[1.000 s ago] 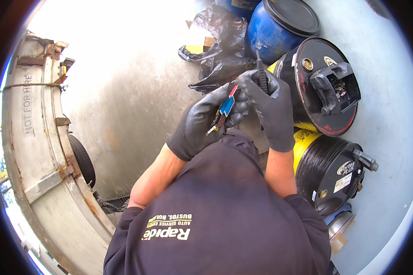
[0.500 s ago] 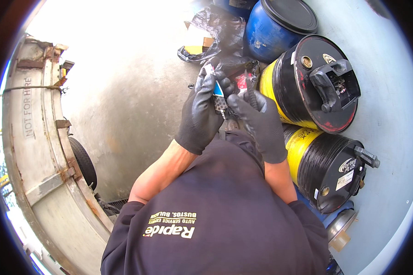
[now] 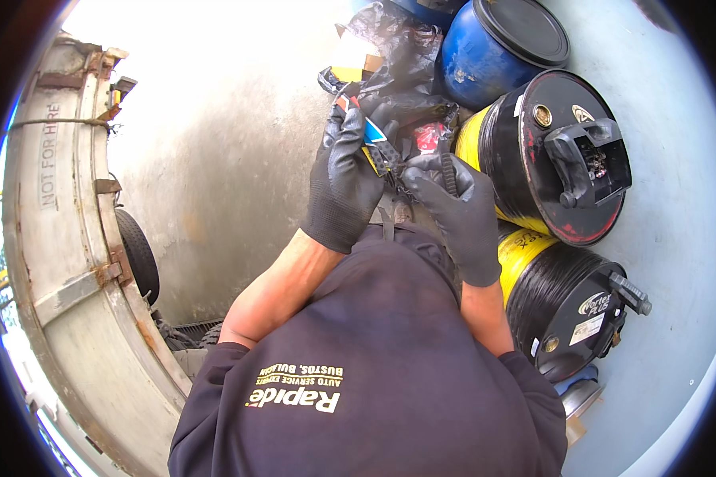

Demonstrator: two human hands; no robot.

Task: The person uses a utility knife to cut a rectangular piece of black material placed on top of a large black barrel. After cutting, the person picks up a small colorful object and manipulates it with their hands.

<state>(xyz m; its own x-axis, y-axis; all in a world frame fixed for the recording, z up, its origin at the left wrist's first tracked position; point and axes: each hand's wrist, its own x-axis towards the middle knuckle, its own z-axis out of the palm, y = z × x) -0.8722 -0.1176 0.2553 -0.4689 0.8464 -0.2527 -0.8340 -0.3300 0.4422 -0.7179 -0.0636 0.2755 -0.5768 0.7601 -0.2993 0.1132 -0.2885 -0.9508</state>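
My left hand (image 3: 340, 187), in a black coated glove, is closed around a small flat packet (image 3: 374, 133) coloured blue, white, red and yellow, with a dark dotted end toward my right hand. My right hand (image 3: 460, 219), gloved the same way, is curled around a dark ridged handle (image 3: 450, 175) whose exact kind I cannot make out. Its thumb and forefinger come close to the packet's lower end; whether they touch it is unclear. Both hands are held in front of my waist.
Black plastic bags (image 3: 410, 60) lie ahead, with a red wrapper (image 3: 429, 137) near my right hand. To the right are a blue drum (image 3: 485, 60) and two black-and-yellow drums (image 3: 561, 151), one bearing a black container (image 3: 593, 159). A worn truck side panel (image 3: 64, 215) runs along the left.
The packet has turned in my left hand, showing more of its red and yellow parts. My right hand has shifted slightly, its fingertips now near the packet's lower end.
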